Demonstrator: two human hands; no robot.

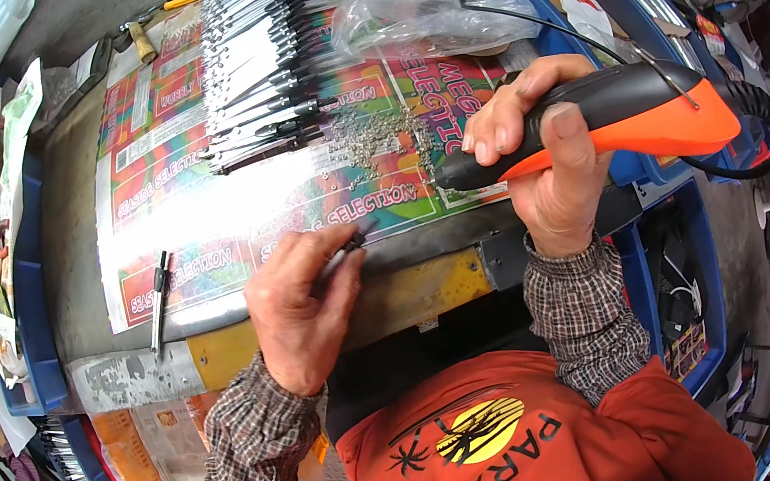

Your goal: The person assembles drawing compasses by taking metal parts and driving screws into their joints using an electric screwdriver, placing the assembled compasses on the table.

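Note:
My right hand (pixel 545 139) is wrapped round an orange and black electric screwdriver (pixel 627 113). The tool lies nearly level, its black nose pointing left over the worktop. My left hand (pixel 304 299) is closed in a pinch on a slim part with a dark end (pixel 355 242); the fingers hide most of it. Between and beyond the hands lies a scattered heap of small metal screws (pixel 379 141). A stacked row of slim silver and black parts (pixel 257 69) runs away from me. One similar silver and black part (pixel 159 301) lies alone, left of my left hand.
Colourful printed sheets (pixel 178 208) cover the metal-edged worktop (pixel 424 297). Clear plastic bags (pixel 429 7) lie at the back. Blue bins (pixel 33 296) stand left and right. The screwdriver's black cord (pixel 553 28) arches over the right side. A wooden-handled tool (pixel 142 43) lies far left.

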